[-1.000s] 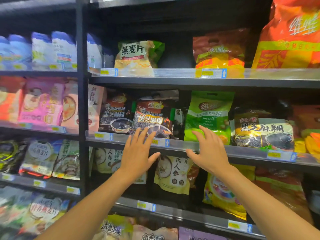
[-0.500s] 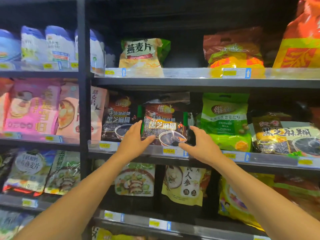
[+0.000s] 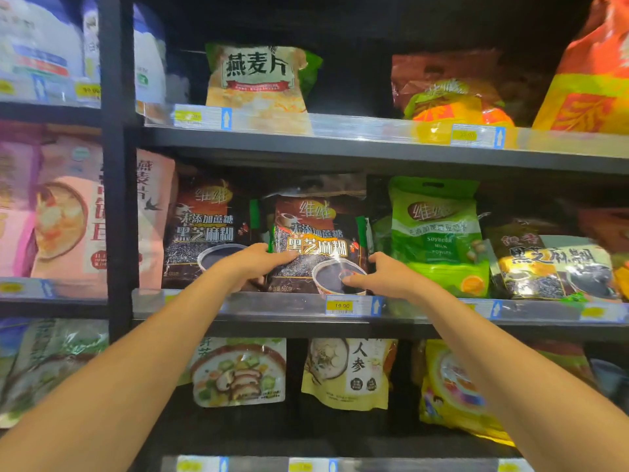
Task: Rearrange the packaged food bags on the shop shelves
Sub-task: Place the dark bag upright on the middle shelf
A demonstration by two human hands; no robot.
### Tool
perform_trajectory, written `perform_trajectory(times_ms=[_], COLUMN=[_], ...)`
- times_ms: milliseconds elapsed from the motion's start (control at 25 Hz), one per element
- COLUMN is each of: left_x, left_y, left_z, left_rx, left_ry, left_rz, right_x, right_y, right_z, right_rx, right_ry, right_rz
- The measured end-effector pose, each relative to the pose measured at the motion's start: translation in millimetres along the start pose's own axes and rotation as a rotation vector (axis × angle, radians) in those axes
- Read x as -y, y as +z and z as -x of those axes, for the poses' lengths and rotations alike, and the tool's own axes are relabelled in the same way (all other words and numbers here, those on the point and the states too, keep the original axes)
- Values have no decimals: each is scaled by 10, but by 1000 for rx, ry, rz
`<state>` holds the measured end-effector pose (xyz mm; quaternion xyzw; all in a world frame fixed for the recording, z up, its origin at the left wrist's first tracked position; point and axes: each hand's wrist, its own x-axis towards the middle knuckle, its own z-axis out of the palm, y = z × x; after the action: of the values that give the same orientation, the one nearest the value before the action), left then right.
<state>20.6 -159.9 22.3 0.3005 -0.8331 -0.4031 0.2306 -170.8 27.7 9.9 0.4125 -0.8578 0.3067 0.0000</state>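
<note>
A dark black-sesame-paste bag (image 3: 316,233) with yellow lettering stands upright at the middle of the centre shelf (image 3: 272,306). My left hand (image 3: 253,264) grips its lower left edge, thumb over the front. My right hand (image 3: 381,275) holds its lower right corner, thumb on the printed bowl. A matching sesame bag (image 3: 204,229) stands just to its left, partly behind my left hand. A green soybean milk powder bag (image 3: 435,233) stands to its right.
A black upright post (image 3: 117,199) divides the shelving bays. An oat flake bag (image 3: 258,80) and orange bags (image 3: 449,97) sit on the shelf above. More bags (image 3: 347,373) fill the shelf below. A pink oat bag (image 3: 68,216) and another sesame bag (image 3: 551,264) flank the row.
Both hands rose from the shelf lip, closed in on the middle sesame bag and took hold of its two lower sides. The view moved closer to the shelf.
</note>
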Motion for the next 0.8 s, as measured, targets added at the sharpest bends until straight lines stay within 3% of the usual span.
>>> perform_trajectory(times_ms=[240,520,800], left_x=[-152,-362,-370], left_y=[-7,-120,93], left_z=[109,296,876], left_rx=[9,84,11], left_ry=[123,37,154], left_rz=[160,549,600], right_x=[20,213,62], right_y=[35,-299,-556], right_z=[-65,153,761], right_rx=[-113,-261,13], right_ry=[-47,-114,-46], right_rz=[-54,-302,-493])
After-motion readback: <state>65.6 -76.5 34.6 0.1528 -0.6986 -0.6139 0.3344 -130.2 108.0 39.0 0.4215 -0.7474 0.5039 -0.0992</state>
